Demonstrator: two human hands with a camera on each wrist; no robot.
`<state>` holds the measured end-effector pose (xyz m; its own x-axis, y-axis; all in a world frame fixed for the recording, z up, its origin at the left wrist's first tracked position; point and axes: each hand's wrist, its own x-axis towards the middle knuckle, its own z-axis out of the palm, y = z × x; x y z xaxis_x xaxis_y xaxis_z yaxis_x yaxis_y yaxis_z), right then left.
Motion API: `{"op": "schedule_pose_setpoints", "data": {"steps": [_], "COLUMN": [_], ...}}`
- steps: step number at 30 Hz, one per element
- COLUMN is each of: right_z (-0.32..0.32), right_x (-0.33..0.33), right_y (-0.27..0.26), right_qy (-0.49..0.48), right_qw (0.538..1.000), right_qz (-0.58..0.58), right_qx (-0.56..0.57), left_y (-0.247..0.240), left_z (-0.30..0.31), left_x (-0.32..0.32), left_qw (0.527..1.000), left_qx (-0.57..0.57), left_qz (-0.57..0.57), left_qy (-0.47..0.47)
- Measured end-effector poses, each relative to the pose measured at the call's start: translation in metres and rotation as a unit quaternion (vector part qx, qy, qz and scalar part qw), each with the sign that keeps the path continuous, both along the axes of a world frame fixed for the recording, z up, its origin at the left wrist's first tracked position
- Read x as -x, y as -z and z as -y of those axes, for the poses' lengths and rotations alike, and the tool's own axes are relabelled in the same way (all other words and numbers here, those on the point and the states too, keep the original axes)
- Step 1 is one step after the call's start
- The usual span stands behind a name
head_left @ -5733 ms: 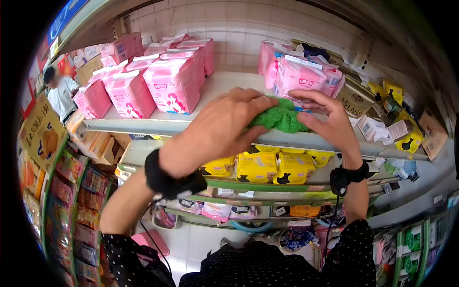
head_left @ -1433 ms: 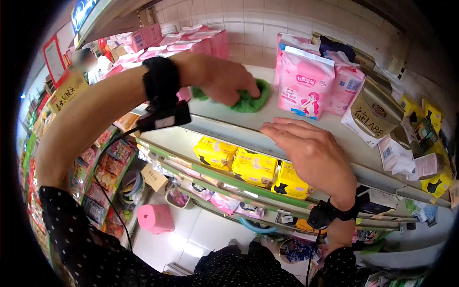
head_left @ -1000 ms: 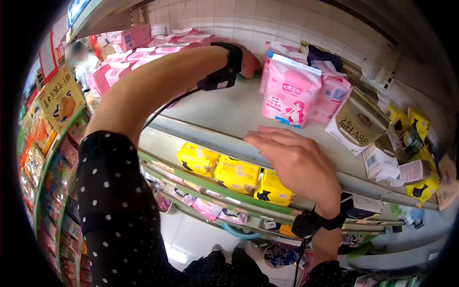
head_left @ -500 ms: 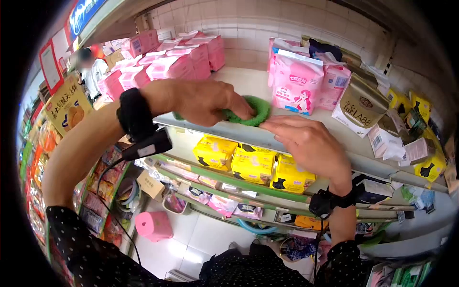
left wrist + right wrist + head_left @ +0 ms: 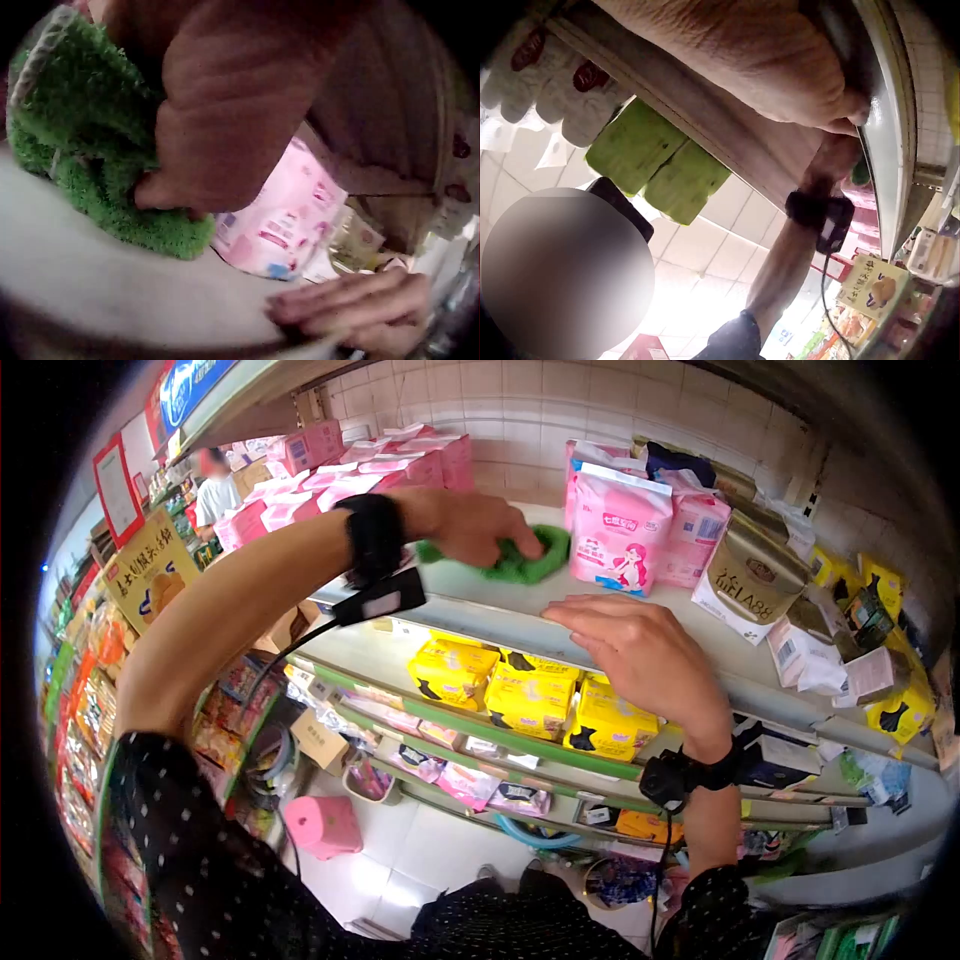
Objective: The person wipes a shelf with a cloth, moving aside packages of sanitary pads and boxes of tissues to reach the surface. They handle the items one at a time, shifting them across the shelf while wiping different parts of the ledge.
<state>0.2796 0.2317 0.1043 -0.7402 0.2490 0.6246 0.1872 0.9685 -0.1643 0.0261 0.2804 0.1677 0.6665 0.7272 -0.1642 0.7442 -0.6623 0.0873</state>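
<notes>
Your left hand (image 5: 478,528) is clamped on the green cloth (image 5: 532,563): fingers curled over the top, thumb dug into the pile (clear in the left wrist view). The cloth is on the top shelf (image 5: 470,598), about mid-depth, pressed down onto the white surface. It's just left of the pink pack (image 5: 622,532); can't tell if they touch.

Your right hand (image 5: 640,652) is flat, fingers straight and close together, palm down on the shelf's near edge. It holds nothing. It's right of the cloth and nearer to you, well apart from your left hand.

Same shelf, far left: stacked pink boxes (image 5: 335,478). Right of the pink pack: gold bag (image 5: 752,572), upright, then loose white and yellow packets. Next shelf down, below your right hand: row of yellow packs (image 5: 527,700).
</notes>
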Motion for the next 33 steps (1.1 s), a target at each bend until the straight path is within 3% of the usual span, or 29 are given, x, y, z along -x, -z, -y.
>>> {"op": "schedule_pose_setpoints", "data": {"steps": [3, 4, 7, 8, 11, 15, 16, 19, 22, 23, 25, 28, 33], "right_z": [-0.001, 0.0, 0.001, 0.0, -0.001, -0.004, -0.005, -0.006, 0.0, 0.002, 0.002, 0.001, 0.006], "right_x": [0.001, 0.0, -0.001, -0.001, -0.002, -0.001, -0.001, 0.001, 0.0, -0.001, -0.001, -0.002, 0.001], "right_y": [0.004, 0.002, 0.002, 0.002, 0.001, 0.003, 0.004, 0.006, -0.004, -0.006, -0.006, -0.003, -0.006], "right_qy": [0.006, 0.007, 0.012, 0.013, 0.01, 0.0, -0.003, -0.014, 0.015, 0.032, 0.03, 0.042, 0.048], "right_qw": [1.0, 1.0, 1.0, 1.0, 1.0, 1.0, 1.0, 1.0, 0.999, 0.998, 0.998, 0.998, 0.997], "right_qz": [-0.005, 0.0, 0.008, 0.006, 0.019, 0.0, -0.003, -0.013, 0.006, 0.017, 0.008, -0.013, 0.008], "right_qx": [-0.009, -0.006, 0.0, 0.0, 0.02, 0.0, -0.004, -0.013, 0.033, 0.058, 0.056, 0.049, 0.054], "left_y": [-0.015, -0.028, -0.029, -0.025, -0.024, -0.016, -0.004, 0.004, -0.011, -0.023, -0.019, -0.005, 0.011], "left_z": [0.05, 0.066, 0.07, 0.068, 0.058, 0.047, 0.041, 0.045, 0.051, 0.05, 0.043, 0.049, 0.04], "left_x": [0.005, 0.001, 0.014, 0.014, -0.002, 0.009, 0.009, 0.002, 0.011, 0.013, 0.012, -0.003, 0.0], "left_qw": [0.996, 0.995, 0.996, 0.988, 0.954, 0.991, 0.988, 0.979, 0.979, 0.977, 0.984, 0.971, 0.977], "left_qx": [0.072, 0.097, -0.024, -0.084, -0.109, -0.091, -0.096, 0.0, 0.047, 0.081, 0.126, 0.012, -0.006], "left_qz": [0.022, -0.015, -0.076, -0.131, -0.25, -0.091, 0.059, 0.129, 0.138, 0.088, 0.04, 0.141, 0.123], "left_qy": [0.05, 0.002, 0.024, 0.004, -0.122, -0.033, 0.105, 0.158, 0.144, 0.18, 0.117, 0.191, 0.173]}}
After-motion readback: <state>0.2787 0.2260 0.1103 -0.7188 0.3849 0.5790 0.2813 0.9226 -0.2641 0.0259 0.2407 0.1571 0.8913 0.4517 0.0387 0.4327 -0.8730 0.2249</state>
